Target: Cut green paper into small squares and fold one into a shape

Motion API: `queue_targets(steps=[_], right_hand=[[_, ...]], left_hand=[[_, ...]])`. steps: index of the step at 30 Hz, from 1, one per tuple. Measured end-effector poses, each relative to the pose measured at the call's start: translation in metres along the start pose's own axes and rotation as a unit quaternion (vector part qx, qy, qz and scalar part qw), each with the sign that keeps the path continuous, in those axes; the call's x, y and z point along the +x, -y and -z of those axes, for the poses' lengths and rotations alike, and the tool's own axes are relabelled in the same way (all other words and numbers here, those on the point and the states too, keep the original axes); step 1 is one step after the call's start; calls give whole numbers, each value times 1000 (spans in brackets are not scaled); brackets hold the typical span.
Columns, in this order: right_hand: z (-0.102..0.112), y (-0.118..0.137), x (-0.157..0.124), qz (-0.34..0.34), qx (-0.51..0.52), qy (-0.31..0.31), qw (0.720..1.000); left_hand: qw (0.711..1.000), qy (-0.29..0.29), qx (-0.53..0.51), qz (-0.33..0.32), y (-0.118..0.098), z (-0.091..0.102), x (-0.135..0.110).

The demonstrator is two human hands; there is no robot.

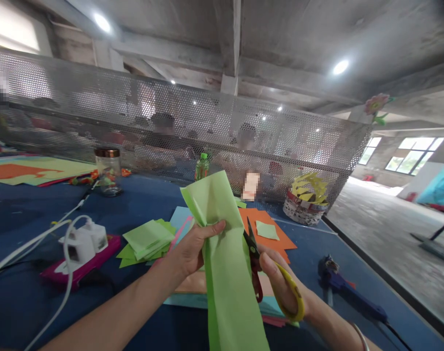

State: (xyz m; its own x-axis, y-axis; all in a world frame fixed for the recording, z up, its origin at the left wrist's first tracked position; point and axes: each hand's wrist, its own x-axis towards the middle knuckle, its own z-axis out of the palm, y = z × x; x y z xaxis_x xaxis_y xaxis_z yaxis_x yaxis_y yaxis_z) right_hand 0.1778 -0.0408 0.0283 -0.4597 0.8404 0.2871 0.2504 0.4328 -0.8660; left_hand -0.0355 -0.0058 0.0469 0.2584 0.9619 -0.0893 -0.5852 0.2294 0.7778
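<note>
My left hand point(198, 246) is closed on a long, folded strip of light green paper point(231, 287), its thumb pressed on the front face. The strip stands up in front of me and hides part of the table. In my right hand point(276, 270) are scissors point(289, 287) with one yellow and one red handle. Their dark blades are spread apart and point upward along the strip's right edge. Behind the strip lie sheets of orange paper point(282, 238) with a small pale green square point(267, 230) on top. A stack of cut green pieces point(148, 239) rests left of my left hand.
A pink power strip point(97, 258) with white plugs and cables lies at left. A blue glue gun point(353, 292) is at right. Along the mesh partition point(214, 126) stand a lidded jar point(109, 173), a green bottle point(202, 167) and a basket point(305, 207) holding yellow paper.
</note>
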Motion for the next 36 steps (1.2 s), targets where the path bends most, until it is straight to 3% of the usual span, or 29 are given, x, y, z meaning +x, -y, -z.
queue_targets(steps=[10, 16, 23, 28, 36], right_hand=[[-10, 6, 2, -1, 45, -12, 999], [-14, 18, 4, 29, 50, 2, 998], [-17, 10, 1, 17, 65, -24, 997], [-14, 15, 4, 43, 35, 0, 998], [-19, 13, 4, 0, 88, -21, 996]], left_hand=[[996, 4, -27, 85, 5, -3, -4], [997, 3, -33, 71, 9, -2, -2], [999, 4, -26, 36, 9, -2, -1], [999, 20, -32, 37, 14, -2, -2], [997, 25, -42, 54, 20, -7, -5]])
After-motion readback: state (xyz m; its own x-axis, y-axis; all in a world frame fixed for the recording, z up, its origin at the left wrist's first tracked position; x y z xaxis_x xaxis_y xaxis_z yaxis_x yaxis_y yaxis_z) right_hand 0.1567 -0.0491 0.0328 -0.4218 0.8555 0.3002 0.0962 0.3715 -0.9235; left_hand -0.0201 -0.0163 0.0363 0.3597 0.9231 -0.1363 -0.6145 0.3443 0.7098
